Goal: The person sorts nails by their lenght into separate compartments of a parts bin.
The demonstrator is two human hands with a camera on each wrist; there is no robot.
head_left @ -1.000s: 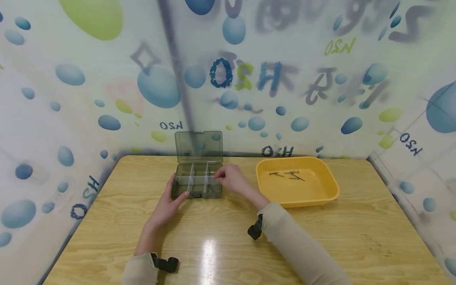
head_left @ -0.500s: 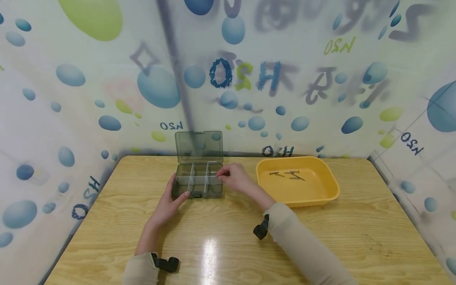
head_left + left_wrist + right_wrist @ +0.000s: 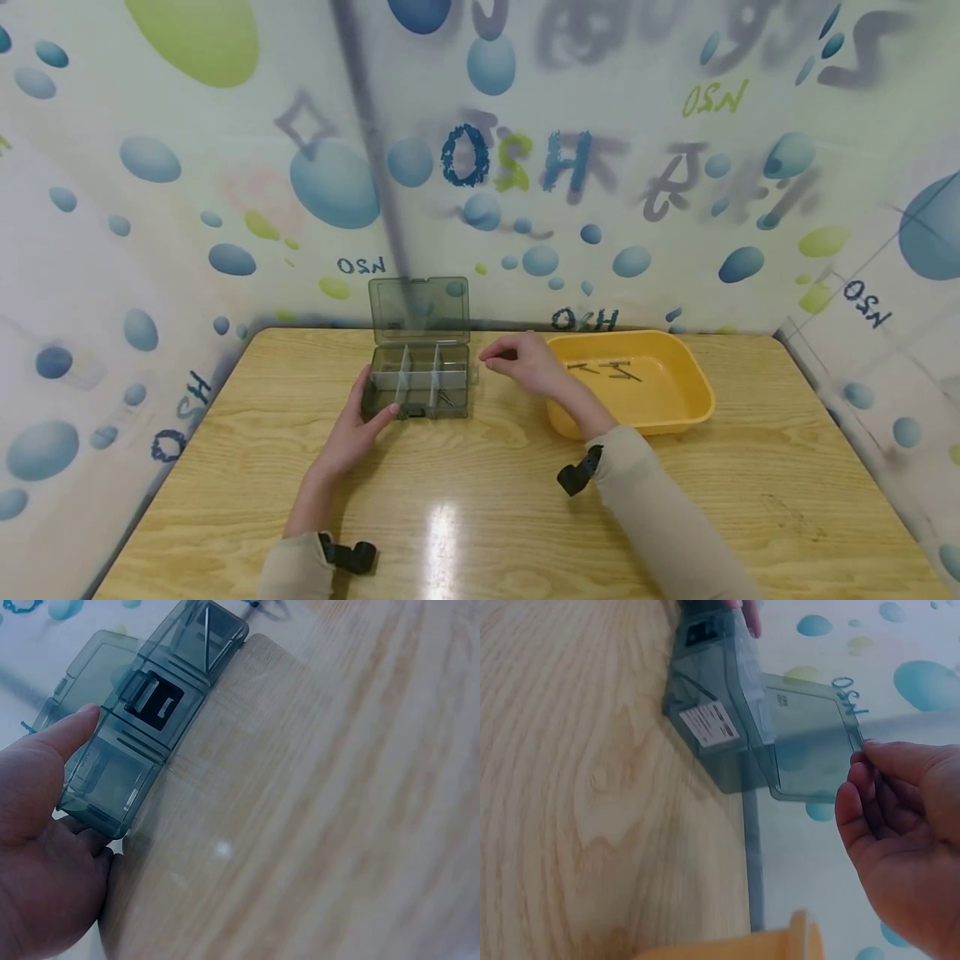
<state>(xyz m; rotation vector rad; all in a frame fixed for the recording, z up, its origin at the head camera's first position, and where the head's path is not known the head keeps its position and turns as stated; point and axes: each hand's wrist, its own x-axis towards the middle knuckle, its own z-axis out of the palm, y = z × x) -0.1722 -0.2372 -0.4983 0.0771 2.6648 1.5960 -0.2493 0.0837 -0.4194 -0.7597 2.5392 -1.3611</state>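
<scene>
A smoky see-through compartment box stands on the table with its lid raised at the back. My left hand grips its left end, thumb on the front wall and fingers around the side, as the left wrist view confirms. Thin metal screws or nails lie in the front right compartment, and a slim metal piece leans there in the left wrist view. My right hand hovers between box and yellow tray, fingers loosely bent, with nothing seen in them. Its fingertips overlap the lid's edge in the right wrist view.
The yellow tray sits to the right and holds several screws or nails toward its back. The wooden table ends at a patterned wall sheet. A white label marks the box's right end.
My right hand has moved away from the box's right compartments, rightward to beside the tray, and its fingers have loosened. The left hand and the box stay in place.
</scene>
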